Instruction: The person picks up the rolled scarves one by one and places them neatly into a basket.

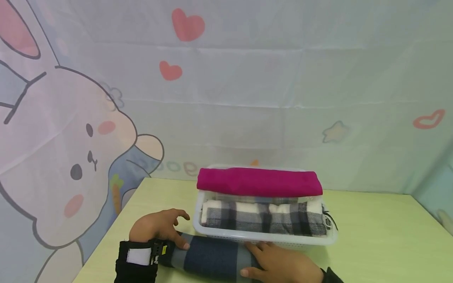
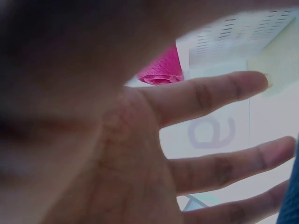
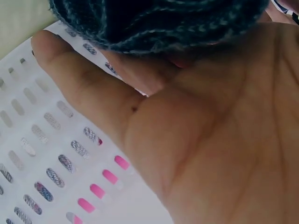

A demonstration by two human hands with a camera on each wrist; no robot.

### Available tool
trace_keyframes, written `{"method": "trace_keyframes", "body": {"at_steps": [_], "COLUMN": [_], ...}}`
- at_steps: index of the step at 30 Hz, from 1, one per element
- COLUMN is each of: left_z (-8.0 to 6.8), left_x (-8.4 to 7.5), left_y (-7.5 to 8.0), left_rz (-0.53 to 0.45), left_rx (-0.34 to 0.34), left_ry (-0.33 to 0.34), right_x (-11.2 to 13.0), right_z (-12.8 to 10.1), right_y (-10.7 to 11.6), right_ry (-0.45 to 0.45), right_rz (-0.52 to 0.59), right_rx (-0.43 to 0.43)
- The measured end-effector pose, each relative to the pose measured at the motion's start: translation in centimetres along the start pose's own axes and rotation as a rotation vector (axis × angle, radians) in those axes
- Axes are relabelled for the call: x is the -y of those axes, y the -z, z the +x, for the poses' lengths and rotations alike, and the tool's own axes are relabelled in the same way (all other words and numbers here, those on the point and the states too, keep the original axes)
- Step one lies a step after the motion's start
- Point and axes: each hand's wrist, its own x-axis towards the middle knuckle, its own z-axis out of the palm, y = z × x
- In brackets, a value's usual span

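A rolled blue checked scarf (image 1: 212, 253) lies on the table in front of a white basket. My left hand (image 1: 161, 226) is at its left end, thumb touching the top of the roll and the other fingers spread out beyond it. In the left wrist view those fingers (image 2: 205, 95) are straight and apart. My right hand (image 1: 283, 261) grips the right end, thumb on top and fingers toward the basket side. The right wrist view shows the scarf's layered end (image 3: 163, 25) close against the palm.
The white basket (image 1: 244, 236) has slotted sides. It holds a rolled grey, black and white plaid scarf (image 1: 263, 218) with fringe at its right end. A magenta roll (image 1: 260, 182) lies along its back rim. Behind the pale table (image 1: 382, 232) hangs a cartoon-printed cloth (image 1: 240, 125).
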Motion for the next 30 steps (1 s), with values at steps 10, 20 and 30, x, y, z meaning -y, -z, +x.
{"method": "trace_keyframes", "body": {"at_steps": [10, 20, 30], "left_z": [0.3, 0.24, 0.65], "left_x": [0.15, -0.08, 0.07], "left_y": [-0.21, -0.44, -0.9], "left_rz": [-0.023, -0.018, -0.008], "left_rx": [0.039, 0.06, 0.09], "left_ry": [0.019, 0.056, 0.074], "right_x": [-0.28, -0.53, -0.7], "right_z": [0.21, 0.77, 0.49], "right_y": [-0.11, -0.27, -0.25], "right_ry": [0.024, 0.001, 0.091], "right_rz": [0.01, 0.015, 0.008], "right_rx": [-0.028, 0.002, -0.038]}}
